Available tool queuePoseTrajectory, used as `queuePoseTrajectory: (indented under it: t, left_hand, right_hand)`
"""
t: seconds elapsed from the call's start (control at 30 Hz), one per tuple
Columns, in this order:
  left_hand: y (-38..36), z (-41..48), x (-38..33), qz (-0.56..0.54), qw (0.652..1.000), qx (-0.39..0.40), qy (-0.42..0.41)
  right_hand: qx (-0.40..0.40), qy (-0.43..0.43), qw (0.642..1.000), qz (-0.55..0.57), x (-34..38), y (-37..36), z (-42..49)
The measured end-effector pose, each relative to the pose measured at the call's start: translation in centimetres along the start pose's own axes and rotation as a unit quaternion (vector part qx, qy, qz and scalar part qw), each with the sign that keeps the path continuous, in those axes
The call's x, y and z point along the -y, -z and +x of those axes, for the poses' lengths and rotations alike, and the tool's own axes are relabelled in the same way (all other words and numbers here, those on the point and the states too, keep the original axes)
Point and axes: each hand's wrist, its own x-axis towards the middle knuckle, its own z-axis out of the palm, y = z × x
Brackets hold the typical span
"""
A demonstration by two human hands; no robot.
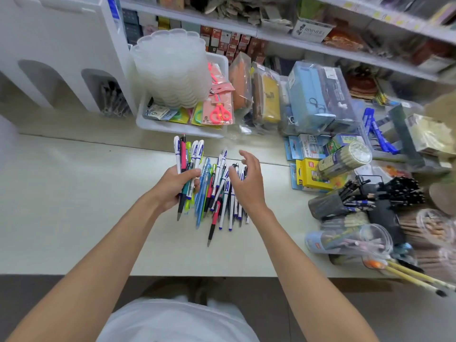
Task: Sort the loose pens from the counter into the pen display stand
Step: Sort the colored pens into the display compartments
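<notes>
Left hand (176, 187): fingers curled tight round a bundle of pens (188, 151), thumb laid across the front. Bundle held above the surface (74, 206), long axis 12 to 6. The capped and clicker ends fan out toward 12; the writing tips stick out below the palm toward 6.

Right hand (246, 186): fingers (248, 157) spread wide and loosely bent, holding nothing. It sits over the 3 o'clock edge of the pile of loose pens (217, 201); contact with the pile cannot be told.

Pile lies flat on the surface between the two hands. Most pens run 12 to 6, some leaning toward 1, with tips toward 6. One dark pen reaches furthest toward 6.

White stand (61, 45) with arched openings at 10 o'clock from the hands, well apart. White tray (158, 124) at 12, behind the pile.
</notes>
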Motion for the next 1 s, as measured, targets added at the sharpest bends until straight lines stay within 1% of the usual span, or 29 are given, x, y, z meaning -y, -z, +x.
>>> queuePoseTrajectory:
  t: [0.07,0.13,0.17,0.2,0.27,0.3,0.33,0.37,0.4,0.43,0.47,0.5,0.53,0.57,0.6,0.63,0.67,0.7,0.73,0.77,0.8,0.83,0.87,0.9,0.93,0.97,1.0]
  left_hand:
    - [0.4,-1.1,-1.1,-0.016,0.998,0.057,0.008]
    - [0.4,-2.4,-2.1,0.012,0.991,0.130,0.029]
    - [0.3,-3.0,-2.6,0.021,0.985,0.166,0.047]
    - [0.3,-3.5,-3.1,0.027,0.979,0.192,0.066]
    - [0.5,-4.5,-3.7,0.040,0.968,0.220,0.111]
    - [0.7,-4.9,-3.8,0.054,0.964,0.225,0.134]
    - [0.9,-5.3,-3.9,0.075,0.962,0.217,0.145]
    - [1.0,-5.4,-4.0,0.088,0.969,0.186,0.135]
    - [1.2,-5.2,-4.2,0.086,0.982,0.130,0.103]
    - [1.4,-5.0,-4.5,0.059,0.996,0.050,0.051]
    - [1.5,-4.8,-5.0,0.017,0.999,-0.037,-0.018]
    - [1.7,-4.7,-5.5,-0.016,0.990,-0.108,-0.093]
    - [1.4,-5.1,-6.1,-0.037,0.975,-0.153,-0.154]
    - [1.1,-5.6,-6.5,-0.049,0.964,-0.180,-0.192]
    - [0.5,-6.2,-6.7,-0.060,0.956,-0.195,-0.209]
    - [-0.1,-6.8,-6.5,-0.072,0.953,-0.208,-0.208]
    - [-0.6,-7.2,-6.2,-0.071,0.952,-0.222,-0.198]
    - [-0.8,-7.6,-5.8,-0.057,0.951,-0.237,-0.191]
    - [-0.7,-7.8,-5.5,-0.043,0.950,-0.244,-0.188]
    - [-0.2,-8.1,-5.4,-0.044,0.951,-0.242,-0.186]
    - [0.7,-8.6,-5.6,-0.050,0.953,-0.233,-0.185]
    - [1.9,-9.1,-5.8,-0.054,0.958,-0.215,-0.181]
    - [3.2,-10.0,-5.9,-0.058,0.964,-0.190,-0.178]
    - [4.7,-10.8,-5.9,-0.067,0.970,-0.157,-0.175]
    - [6.0,-11.8,-5.9,-0.082,0.974,-0.122,-0.174]
    - [7.5,-12.6,-5.8,-0.088,0.977,-0.094,-0.169]
    - [8.9,-13.6,-5.8,-0.083,0.981,-0.074,-0.158]
  right_hand:
    - [0.033,0.010,0.993,0.112,4.5,-0.1,1.4]
    - [0.066,0.011,0.984,0.163,7.9,-0.8,2.8]
    - [0.089,0.004,0.984,0.157,9.0,-1.3,3.2]
    - [0.118,-0.002,0.985,0.124,9.8,-2.0,3.3]
    - [0.196,-0.008,0.980,0.039,11.0,-3.1,2.7]
    - [0.225,-0.014,0.974,0.027,11.3,-3.6,2.2]
    - [0.231,-0.022,0.972,0.029,11.5,-3.8,1.8]
    - [0.211,-0.034,0.975,0.059,11.6,-4.0,1.4]
    - [0.161,-0.062,0.978,0.116,11.5,-4.2,1.0]
    - [0.096,-0.115,0.968,0.202,11.3,-4.5,0.5]
    - [0.050,-0.183,0.939,0.286,10.9,-5.1,-0.1]
    - [0.050,-0.260,0.902,0.343,10.7,-6.0,-1.0]
    - [0.090,-0.324,0.864,0.376,10.8,-7.0,-2.0]
    - [0.126,-0.370,0.823,0.413,11.1,-8.1,-2.8]
    - [0.143,-0.403,0.775,0.466,11.8,-9.0,-3.2]
    - [0.146,-0.417,0.725,0.529,12.5,-9.8,-3.2]
    - [0.130,-0.416,0.692,0.575,13.2,-10.4,-2.9]
    - [0.115,-0.399,0.681,0.603,13.9,-10.9,-2.6]
    - [0.110,-0.382,0.687,0.608,14.6,-11.2,-2.6]
    - [0.121,-0.368,0.695,0.606,15.1,-11.5,-2.8]
    - [0.140,-0.358,0.711,0.589,15.4,-11.6,-3.2]
    - [0.161,-0.341,0.742,0.554,15.7,-11.7,-3.5]
    - [0.176,-0.315,0.782,0.509,16.0,-11.5,-3.7]
    - [0.173,-0.277,0.824,0.462,16.4,-11.2,-3.4]
    - [0.163,-0.225,0.861,0.427,17.1,-10.7,-2.9]
    - [0.170,-0.161,0.887,0.397,18.3,-10.3,-2.5]
    - [0.197,-0.092,0.907,0.362,19.8,-9.9,-2.2]
